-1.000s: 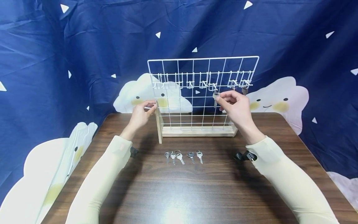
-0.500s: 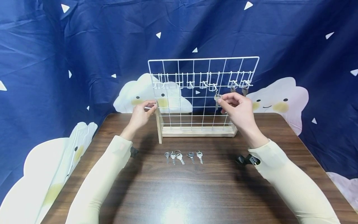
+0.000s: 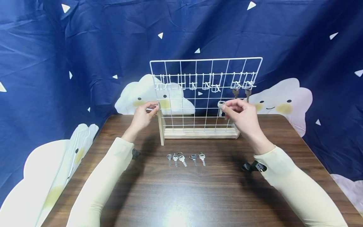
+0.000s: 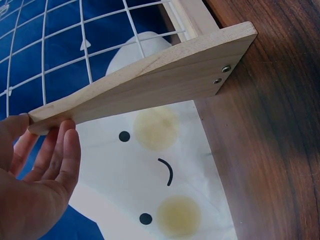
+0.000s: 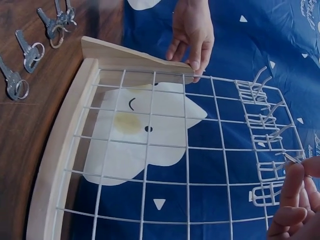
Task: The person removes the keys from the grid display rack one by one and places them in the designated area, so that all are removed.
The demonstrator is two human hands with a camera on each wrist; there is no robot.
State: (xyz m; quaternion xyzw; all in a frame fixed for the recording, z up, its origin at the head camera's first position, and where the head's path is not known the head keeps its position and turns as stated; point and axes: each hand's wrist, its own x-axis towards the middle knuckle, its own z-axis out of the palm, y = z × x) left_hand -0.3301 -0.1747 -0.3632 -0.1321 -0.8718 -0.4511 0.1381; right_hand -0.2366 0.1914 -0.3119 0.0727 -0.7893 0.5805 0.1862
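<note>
My right hand (image 3: 244,118) pinches a silver key (image 3: 220,105) between thumb and fingers, in front of the white wire grid (image 3: 195,108). The key hangs blade down, below the hooks (image 3: 216,88) and apart from them in the head view. In the right wrist view only a small metal part of the key (image 5: 291,158) shows above the fingertips. My left hand (image 3: 144,116) grips the upper end of the rack's wooden side panel (image 4: 145,75), thumb on one side and fingers on the other.
Two keys hang on the right-hand hooks, the nearer key (image 3: 235,92) beside the outer key (image 3: 248,93). Several keys lie in a row on the brown table, among them a ringed key (image 3: 202,158). The rack's wooden base bar (image 3: 201,135) stands behind them.
My right hand has moved down and slightly right with the key, away from the hook it was at. My left hand has stayed on the side panel.
</note>
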